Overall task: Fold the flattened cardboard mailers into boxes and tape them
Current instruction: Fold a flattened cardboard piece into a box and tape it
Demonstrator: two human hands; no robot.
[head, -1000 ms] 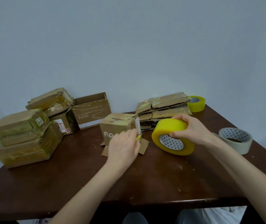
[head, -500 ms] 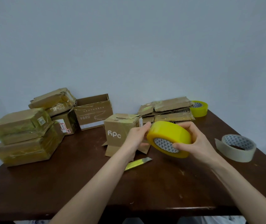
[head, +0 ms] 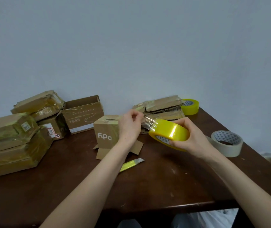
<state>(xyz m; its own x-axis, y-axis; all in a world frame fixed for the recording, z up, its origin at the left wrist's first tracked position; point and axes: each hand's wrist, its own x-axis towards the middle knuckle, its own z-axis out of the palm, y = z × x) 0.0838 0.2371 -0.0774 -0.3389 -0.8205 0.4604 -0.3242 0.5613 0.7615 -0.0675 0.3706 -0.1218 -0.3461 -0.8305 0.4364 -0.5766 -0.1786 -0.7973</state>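
big dark wooden table [head: 164, 186] under everything, a bit scuffed. far left on it, a stack of taped boxes [head: 11, 145], shiny with yellowish tape. beside that, toward the wall, an open box [head: 83, 117] with print on the front. back centre-right, a pile of flattened mailers [head: 162, 107] lying flat, long side running left-right along the wall. just in front, a small box [head: 106, 132] standing upright mid-table, white logo side facing the camera, top closed, bottom flaps splayed on the wood.

now the hands. right hand [head: 190, 139] wrapped round a yellow tape roll [head: 171, 131], fingers curled over the band, thumb on the near rim, holding it off the table just right of the small box. roll tilted, core opening facing down and left, broad band up. left hand [head: 129, 125] pinching the free end of the tape strip [head: 149, 122] between thumb and fingertips, up by the small box's top right corner. can't tell if touching the cardboard. strip pulled taut, running from the roll up and left to the pinch.

off right, a beige tape roll [head: 227, 143] lying flat, hole up. back right, another yellow roll [head: 190, 106] just beside the mailers. smallest, a yellow utility knife [head: 131, 164] by the left forearm, blade end pointing right.
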